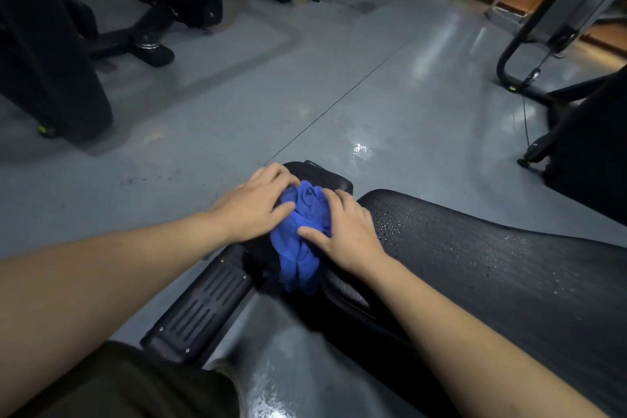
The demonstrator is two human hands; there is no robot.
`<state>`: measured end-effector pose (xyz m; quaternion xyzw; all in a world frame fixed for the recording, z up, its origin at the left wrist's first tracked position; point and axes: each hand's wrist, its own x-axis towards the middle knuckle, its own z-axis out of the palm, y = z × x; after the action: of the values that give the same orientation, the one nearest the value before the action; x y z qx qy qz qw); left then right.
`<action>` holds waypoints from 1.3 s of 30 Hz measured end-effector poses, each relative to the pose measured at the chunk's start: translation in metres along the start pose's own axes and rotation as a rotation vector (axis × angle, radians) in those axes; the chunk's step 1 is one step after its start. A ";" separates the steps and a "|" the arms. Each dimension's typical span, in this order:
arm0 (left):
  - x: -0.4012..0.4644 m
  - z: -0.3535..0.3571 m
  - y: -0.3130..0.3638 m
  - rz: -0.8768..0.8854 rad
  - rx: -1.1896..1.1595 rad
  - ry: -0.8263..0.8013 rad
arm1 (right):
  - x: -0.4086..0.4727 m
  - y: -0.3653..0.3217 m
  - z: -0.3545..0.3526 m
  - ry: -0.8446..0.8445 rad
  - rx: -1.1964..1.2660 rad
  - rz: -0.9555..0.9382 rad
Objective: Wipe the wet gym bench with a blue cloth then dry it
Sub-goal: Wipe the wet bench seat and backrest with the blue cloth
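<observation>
The bench pad point(475, 265) runs off the right edge, length unseen.

A gym floor is shown. A black, textured, padded gym bench point(475, 258), beaded with water drops, is seen low on the right, with a black ribbed rubber footplate point(203, 309) just beside it to the left. Around the bench a smooth, glossy grey floor point(339, 78) is laid, with a paler grey mat outline marked on it beyond the bench to the left. On that outline black exercise machines on heavy steel bases point(149, 44) are ranged. Beyond the bench to the right, a curved black tubular machine frame point(529, 30) is set.
</observation>
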<state>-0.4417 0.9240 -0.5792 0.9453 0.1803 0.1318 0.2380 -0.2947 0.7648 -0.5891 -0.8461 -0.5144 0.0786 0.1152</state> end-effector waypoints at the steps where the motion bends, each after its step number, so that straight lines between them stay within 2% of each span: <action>1: -0.001 0.005 0.004 0.043 0.035 -0.031 | -0.006 0.010 -0.006 0.007 -0.012 0.001; 4: -0.003 0.022 0.022 0.100 0.140 -0.121 | -0.034 0.043 -0.026 0.045 -0.053 0.019; 10: 0.005 0.051 0.039 -0.057 0.312 -0.351 | -0.062 0.062 -0.031 0.042 -0.154 -0.010; 13: 0.017 0.054 0.030 -0.054 0.314 -0.400 | -0.062 0.059 -0.025 0.025 -0.252 -0.065; 20: 0.054 0.074 0.014 0.034 0.284 -0.262 | -0.057 0.061 -0.020 -0.004 -0.284 -0.049; 29: 0.137 0.098 0.019 -0.038 0.296 -0.173 | -0.056 0.059 -0.022 -0.006 -0.272 -0.028; 39: 0.075 0.077 -0.004 0.065 0.159 -0.154 | -0.056 0.057 -0.027 -0.029 -0.249 -0.017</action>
<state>-0.3491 0.9261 -0.6347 0.9738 0.1404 0.0519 0.1712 -0.2650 0.6868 -0.5785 -0.8483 -0.5289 0.0253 0.0027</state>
